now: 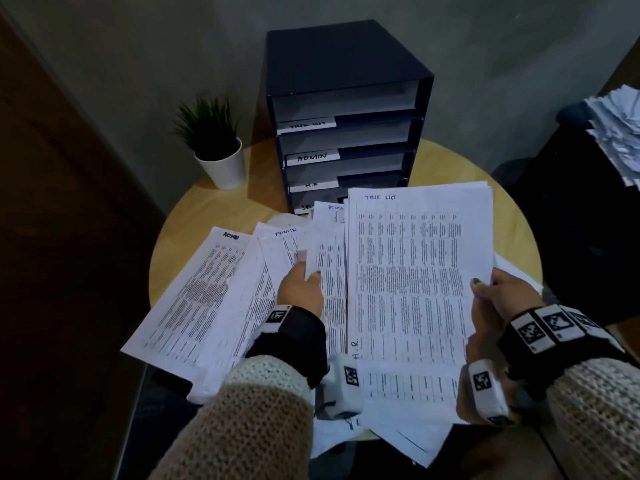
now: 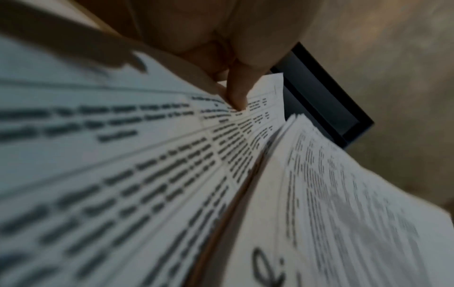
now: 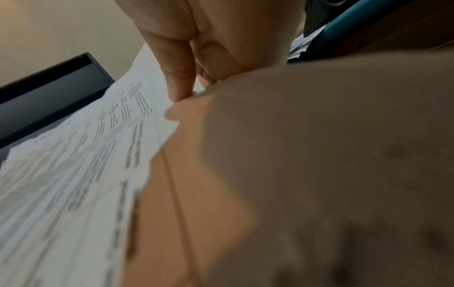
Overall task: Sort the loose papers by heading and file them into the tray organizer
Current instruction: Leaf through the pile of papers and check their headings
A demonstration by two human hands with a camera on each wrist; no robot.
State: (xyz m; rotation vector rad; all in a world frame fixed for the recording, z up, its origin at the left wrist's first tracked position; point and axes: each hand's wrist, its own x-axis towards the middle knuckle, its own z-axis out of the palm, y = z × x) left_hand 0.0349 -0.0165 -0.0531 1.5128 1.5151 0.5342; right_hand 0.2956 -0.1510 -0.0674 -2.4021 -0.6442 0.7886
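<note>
The right hand holds a sheaf of papers by its right edge, thumb curled over the top sheet and fingers under, so that grip is closed on the sheaf; the top sheet is headed "TASK LIST" in handwriting. In the right wrist view a finger presses down at the sheet's edge. The left hand pinches a narrower sheet headed "ADMIN", which lies just left of the sheaf and partly under it; its thumb lies on the sheet's face, so that grip is closed on the sheet. The left wrist view shows a fingertip bearing on printed paper, with the sheaf's stacked edges just to the right. More loose papers fan out on the round wooden desk to the left, two of them headed "ADMIN", and further sheets lie under the wrists at the near edge, one marked "H.R." along its side. Behind the papers stands the dark organizer, its trays stacked one above another with white labels reading "TASK LIST", "ADMIN" and "H.R."; the lowest label is hidden behind paper. A potted plant in a white pot stands just left of the organizer. A separate pile of sheets rests on dark furniture at the far right.
</note>
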